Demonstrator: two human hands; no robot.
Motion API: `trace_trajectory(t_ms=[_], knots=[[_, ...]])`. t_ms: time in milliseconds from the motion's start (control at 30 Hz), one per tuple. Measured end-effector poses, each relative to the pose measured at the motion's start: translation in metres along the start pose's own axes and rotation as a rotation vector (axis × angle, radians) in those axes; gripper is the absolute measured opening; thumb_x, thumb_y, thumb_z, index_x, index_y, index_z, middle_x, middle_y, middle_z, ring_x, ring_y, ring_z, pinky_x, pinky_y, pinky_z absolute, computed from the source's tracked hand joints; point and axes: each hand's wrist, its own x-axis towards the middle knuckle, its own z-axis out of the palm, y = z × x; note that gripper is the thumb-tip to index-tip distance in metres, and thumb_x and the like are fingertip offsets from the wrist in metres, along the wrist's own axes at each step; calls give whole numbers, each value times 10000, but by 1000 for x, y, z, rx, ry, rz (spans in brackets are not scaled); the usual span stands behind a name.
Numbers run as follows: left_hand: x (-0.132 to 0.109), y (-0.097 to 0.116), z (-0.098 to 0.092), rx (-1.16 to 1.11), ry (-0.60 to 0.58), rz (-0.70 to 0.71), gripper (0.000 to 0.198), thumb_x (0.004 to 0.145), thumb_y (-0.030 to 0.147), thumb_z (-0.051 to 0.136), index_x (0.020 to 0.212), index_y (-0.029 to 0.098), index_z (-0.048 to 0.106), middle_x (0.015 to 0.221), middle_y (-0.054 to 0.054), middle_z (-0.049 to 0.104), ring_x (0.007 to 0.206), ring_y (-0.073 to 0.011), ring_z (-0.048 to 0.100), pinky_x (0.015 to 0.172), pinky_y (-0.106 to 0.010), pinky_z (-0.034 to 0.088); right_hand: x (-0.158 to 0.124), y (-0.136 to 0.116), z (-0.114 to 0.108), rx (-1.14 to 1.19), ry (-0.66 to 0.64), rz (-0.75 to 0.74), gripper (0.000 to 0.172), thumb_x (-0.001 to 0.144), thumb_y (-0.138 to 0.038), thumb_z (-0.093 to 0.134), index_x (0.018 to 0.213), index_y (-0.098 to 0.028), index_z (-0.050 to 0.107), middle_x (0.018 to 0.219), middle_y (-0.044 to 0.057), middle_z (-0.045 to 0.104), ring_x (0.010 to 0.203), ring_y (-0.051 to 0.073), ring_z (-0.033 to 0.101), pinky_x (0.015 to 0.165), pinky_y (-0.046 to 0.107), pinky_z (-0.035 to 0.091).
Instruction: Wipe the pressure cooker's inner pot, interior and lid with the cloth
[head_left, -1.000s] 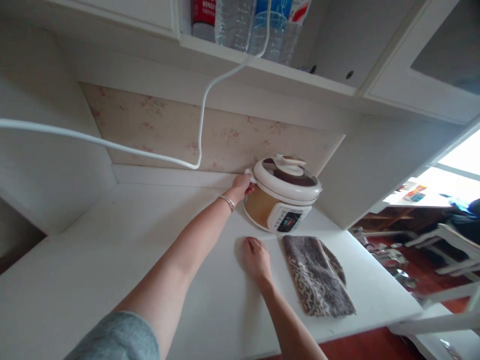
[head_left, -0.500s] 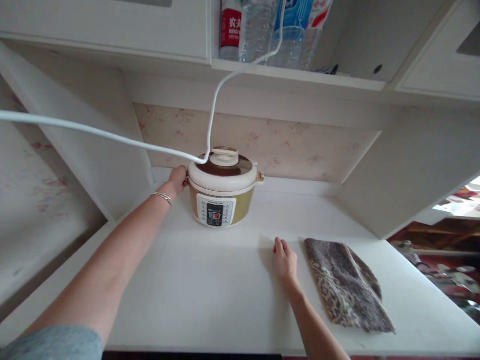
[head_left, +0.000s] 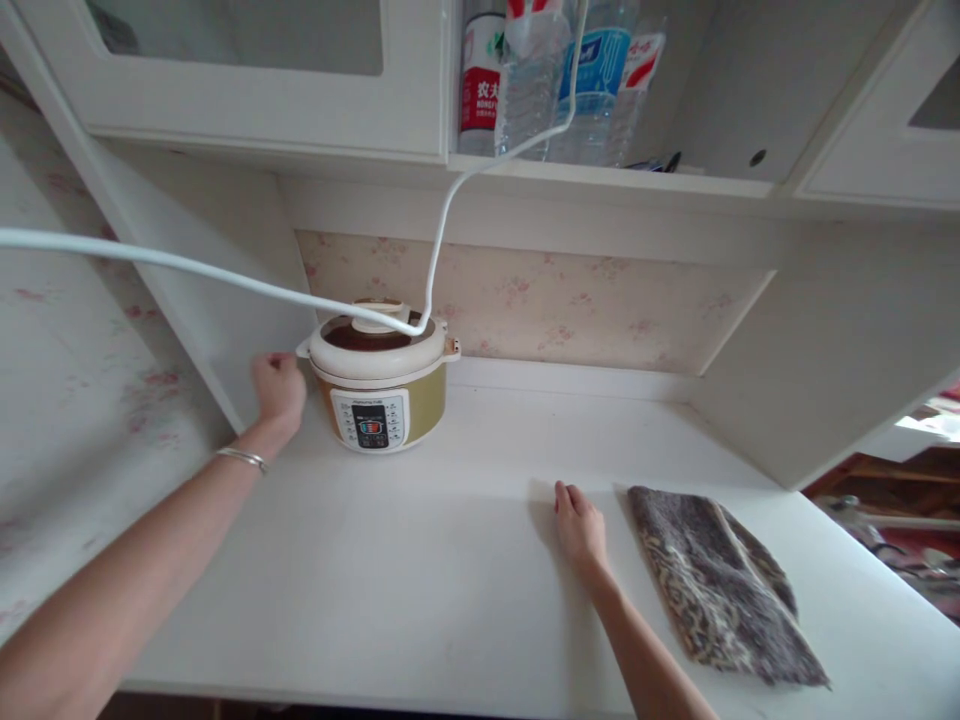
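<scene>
A rice cooker [head_left: 431, 405] with an olive-green body, a cream lid rim and a front button panel stands upright at the back left of the counter. Just left of its side handle is my left hand [head_left: 279, 388], fingers curled in and a small gap apparently between it and the handle. A bracelet circles that wrist. My right hand [head_left: 580, 522] rests as a loose fist on the counter, with nothing visible in it. Beside it, to the right, lies a folded grey-brown patterned cloth [head_left: 720, 585].
A white cord [head_left: 187, 268] crosses the view in front of the cooker. Several plastic bottles [head_left: 529, 90] stand in the open shelf above the white counter [head_left: 420, 590]. Cabinet side walls bound the niche left and right.
The rice cooker has shifted left along the counter. My left hand has come off its handle and moved left. My right hand stays beside the cloth. The view has tilted slightly.
</scene>
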Motion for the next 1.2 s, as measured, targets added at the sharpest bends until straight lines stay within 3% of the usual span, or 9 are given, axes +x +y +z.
trace_trajectory(t_ms=[67, 100, 167, 267, 433, 633, 800, 1000, 1200], knots=[[-36, 16, -5, 21, 102, 71, 109, 949, 219, 432, 906, 125, 466, 894, -23, 491, 913, -157, 493, 812, -341, 434, -1, -2, 1, -46, -26, -15, 434, 902, -513, 293, 640, -236, 500, 662, 23, 608, 625, 181, 518, 595, 272, 303], [-55, 27, -5, 43, 43, 252, 125, 917, 257, 501, 904, 133, 509, 911, -42, 513, 943, -184, 506, 827, -353, 445, -2, -3, 1, -73, -37, -22, 432, 905, -508, 289, 649, -236, 507, 677, 25, 615, 633, 181, 521, 596, 271, 303], [-94, 55, 2, 67, -240, 611, 124, 889, 284, 557, 913, 164, 576, 974, -69, 565, 983, -210, 537, 880, -367, 458, -4, -5, 1, -124, -53, -33, 429, 908, -498, 281, 666, -235, 517, 704, 29, 625, 658, 182, 528, 600, 270, 300], [-137, 88, 25, 171, -543, 847, 168, 924, 236, 483, 992, 193, 630, 1146, -89, 595, 1075, -222, 552, 969, -398, 433, -8, -8, 0, -172, -60, -43, 423, 909, -494, 274, 673, -233, 508, 729, 35, 629, 699, 188, 536, 607, 270, 294], [-154, 77, 80, 411, -644, 793, 428, 910, 169, 421, 1320, 112, 529, 1488, -137, 399, 1411, -261, 289, 1179, -458, 201, -9, -11, -1, -203, -69, -39, 412, 902, -489, 269, 671, -233, 494, 733, 41, 628, 726, 196, 541, 614, 271, 288], [-156, 29, 117, 538, -669, 684, 684, 799, -84, 212, 1454, 39, 368, 1546, -93, 310, 1464, -135, 97, 1219, -331, 93, -7, -11, -3, -147, -45, -28, 413, 892, -497, 297, 640, -233, 490, 692, 36, 619, 680, 191, 532, 616, 268, 304], [-153, 8, 112, 469, -675, 699, 742, 800, -97, 177, 1512, 102, 233, 1556, -54, 279, 1456, -96, 17, 1227, -348, 83, -8, -9, -5, -102, -39, 9, 432, 893, -516, 320, 628, -232, 509, 659, 26, 611, 637, 180, 522, 601, 265, 304], [-146, -10, 89, 450, -673, 718, 694, 838, -71, 194, 1489, 132, 321, 1564, -46, 264, 1461, -114, 30, 1226, -382, 109, -7, -6, -3, -159, -50, -3, 426, 896, -499, 321, 625, -229, 510, 666, 27, 609, 650, 176, 511, 604, 263, 289], [-147, 30, 61, 246, -749, 532, 437, 895, 56, 349, 1243, 88, 612, 1487, -151, 407, 1423, -245, 285, 1179, -453, 221, -7, -9, -2, -229, -66, -20, 428, 910, -468, 310, 659, -220, 553, 716, 44, 635, 699, 179, 533, 611, 262, 291]])
